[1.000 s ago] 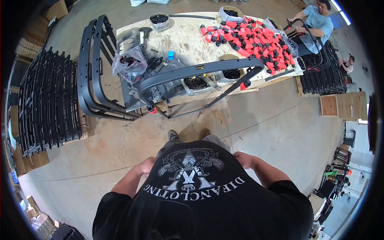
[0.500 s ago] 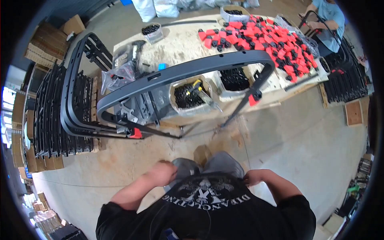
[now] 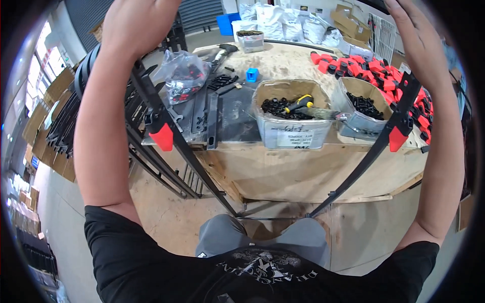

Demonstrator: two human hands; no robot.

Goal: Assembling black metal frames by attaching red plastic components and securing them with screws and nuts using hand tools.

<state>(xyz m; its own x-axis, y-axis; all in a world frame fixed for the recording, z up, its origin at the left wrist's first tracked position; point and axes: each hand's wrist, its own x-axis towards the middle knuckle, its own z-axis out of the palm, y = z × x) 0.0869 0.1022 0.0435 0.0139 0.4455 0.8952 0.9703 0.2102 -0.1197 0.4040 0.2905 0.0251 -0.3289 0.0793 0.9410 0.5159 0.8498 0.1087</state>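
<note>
bare left hand [image 3: 139, 25] and bare right hand [image 3: 420, 48] are flanking a black, bent-metal frame [image 3: 197, 164], which is sloping downward between them; their grip cannot be told.

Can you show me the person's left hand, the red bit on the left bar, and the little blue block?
Left hand [image 3: 141, 22]: head view, back of the hand.
Red plastic piece [image 3: 162, 138]: head view, its flat face.
Blue block [image 3: 252, 76]: head view, its middle.

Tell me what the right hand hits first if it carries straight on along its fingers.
Likely the dark bar at the picture's upper edge, close by the right hand; the crop there and unclear depth leave it unsure.
</note>
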